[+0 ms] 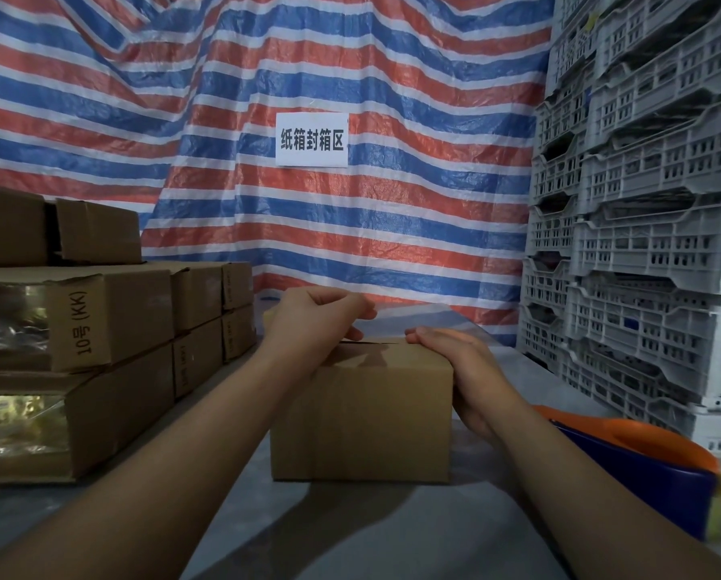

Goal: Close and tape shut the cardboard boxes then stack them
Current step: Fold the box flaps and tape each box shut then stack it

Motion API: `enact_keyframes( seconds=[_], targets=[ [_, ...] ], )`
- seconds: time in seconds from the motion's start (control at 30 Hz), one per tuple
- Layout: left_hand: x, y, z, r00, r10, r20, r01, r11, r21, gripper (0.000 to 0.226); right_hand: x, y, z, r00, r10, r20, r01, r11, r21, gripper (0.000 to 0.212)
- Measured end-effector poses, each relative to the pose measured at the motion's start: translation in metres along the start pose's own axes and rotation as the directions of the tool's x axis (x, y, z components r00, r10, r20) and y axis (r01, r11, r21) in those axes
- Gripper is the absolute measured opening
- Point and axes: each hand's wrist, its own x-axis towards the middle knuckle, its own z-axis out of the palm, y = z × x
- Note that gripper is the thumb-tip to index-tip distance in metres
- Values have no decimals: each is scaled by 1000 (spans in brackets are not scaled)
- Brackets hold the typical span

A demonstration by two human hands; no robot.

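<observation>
A brown cardboard box (363,416) stands in the middle of the grey table (350,533), flaps folded down, with a dark seam along its top. My left hand (312,320) rests on the top's left part, fingers curled, and seems to pinch a strip of clear tape (434,324) that hangs in the air over the far right of the top. My right hand (455,357) lies flat with straight fingers along the box's top right edge and side.
An orange and blue tape dispenser (643,466) lies on the table at the right. Stacked, taped cardboard boxes (112,316) fill the left side. Grey plastic crates (643,244) tower at the right. A striped tarp with a paper sign (311,139) hangs behind.
</observation>
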Motion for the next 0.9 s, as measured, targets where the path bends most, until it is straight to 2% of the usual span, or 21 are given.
enact_keyframes(
  seconds=[0.4,0.67,0.9],
  targets=[
    [-1,-3,8,997,70,-13,-68,991,114,23,1,0,-1,1000,0,0,0,1000,-10,13],
    [-3,-4,11,993,102,54,-110,977,182,17,-3,-3,1,1000,8,-16,-8,1000,-30,13],
    [-4,0,9,995,68,66,-81,973,216,21,-5,-22,-1,999,53,7,-49,971,-235,14]
  ],
)
